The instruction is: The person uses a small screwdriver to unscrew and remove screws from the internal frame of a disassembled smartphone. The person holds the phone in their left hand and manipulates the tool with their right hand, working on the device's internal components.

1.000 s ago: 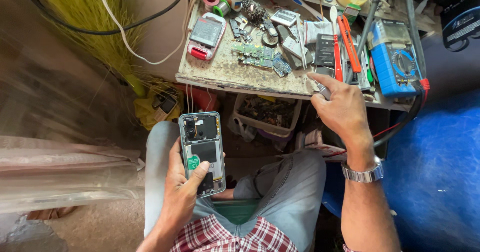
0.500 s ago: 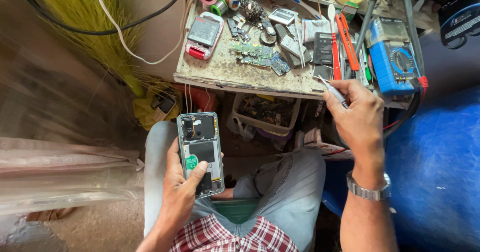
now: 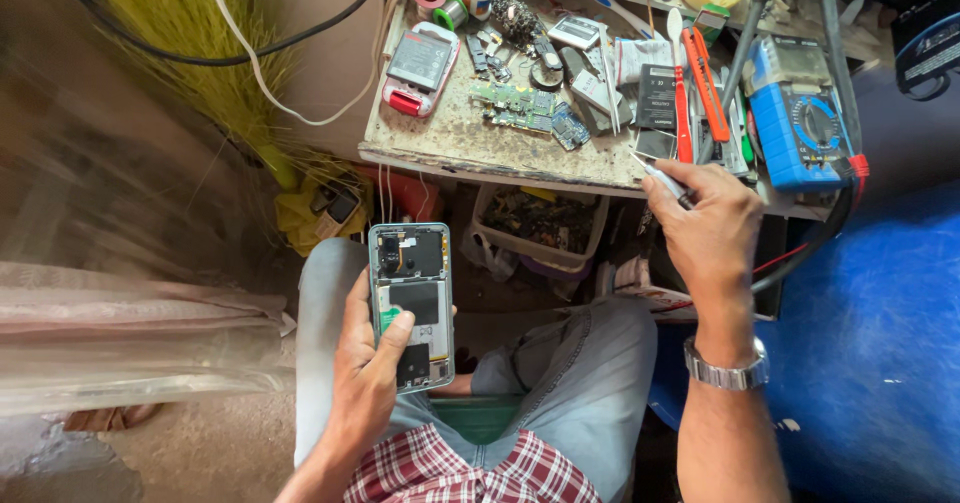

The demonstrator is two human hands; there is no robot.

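My left hand (image 3: 368,383) holds an opened smartphone (image 3: 412,298) over my left knee, back cover off and its inner boards showing, my thumb resting on it. My right hand (image 3: 708,225) is raised at the front edge of the workbench (image 3: 470,148) and grips a thin metal tool (image 3: 662,176) whose tip points up and left. A steel watch sits on that wrist.
The cluttered workbench carries a blue multimeter (image 3: 802,113), a red-handled screwdriver (image 3: 703,68), a green circuit board (image 3: 520,108), a red-and-white phone (image 3: 420,63) and solder reels. A bin of parts (image 3: 540,225) sits below. A broom (image 3: 215,53) and cables stand at left, blue sheeting at right.
My right hand lifted off the bench edge with the thin tool in its fingers and drew back toward me. The left hand and phone stayed put.
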